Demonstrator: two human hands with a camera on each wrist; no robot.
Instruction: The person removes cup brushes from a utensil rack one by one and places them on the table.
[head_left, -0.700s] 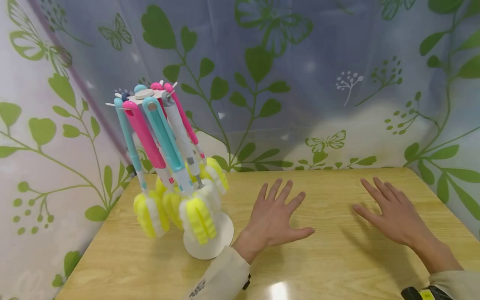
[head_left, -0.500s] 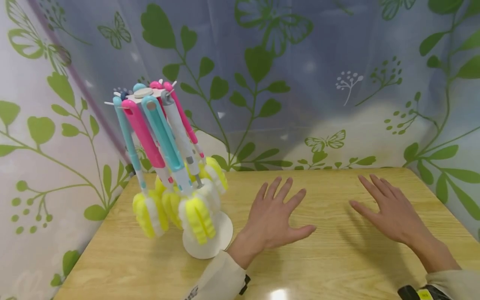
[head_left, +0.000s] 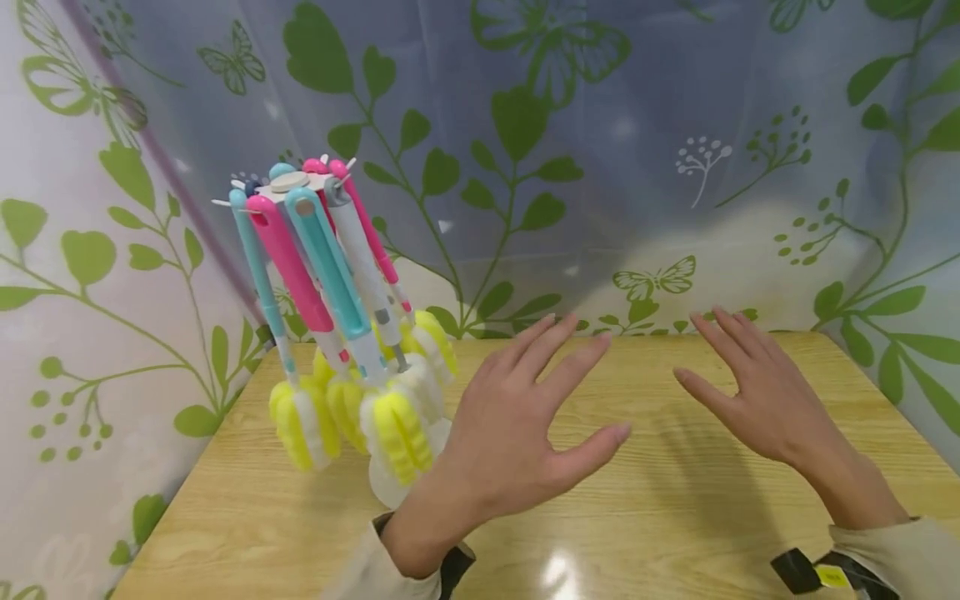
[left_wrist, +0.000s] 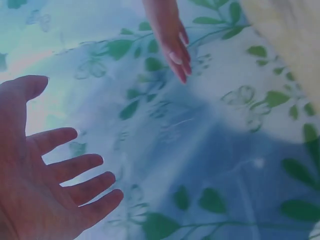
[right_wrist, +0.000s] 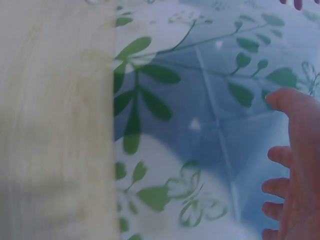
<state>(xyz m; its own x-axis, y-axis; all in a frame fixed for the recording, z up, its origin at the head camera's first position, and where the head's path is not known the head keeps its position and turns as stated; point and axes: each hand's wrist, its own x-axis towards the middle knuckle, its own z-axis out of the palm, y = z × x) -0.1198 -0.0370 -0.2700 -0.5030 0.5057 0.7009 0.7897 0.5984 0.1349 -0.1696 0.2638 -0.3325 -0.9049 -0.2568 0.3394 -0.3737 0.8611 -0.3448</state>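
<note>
Both hands (head_left: 506, 425) (head_left: 772, 400) have risen, fingers spread wide — left nearer the brush stand (head_left: 290, 182).

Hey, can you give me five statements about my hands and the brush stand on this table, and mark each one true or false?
1. The stand holds sponge brushes with their yellow and white heads downward. True.
2. All the handles are pink. False: teal handles and a gray one hang there too.
3. In the head view, the left hand is nearer the stand than the right hand. True.
4. The right hand grips a brush. False: it holds nothing, and its fingers are extended.
5. Behind the table hangs a curtain with green leaves and butterflies. True.
</note>
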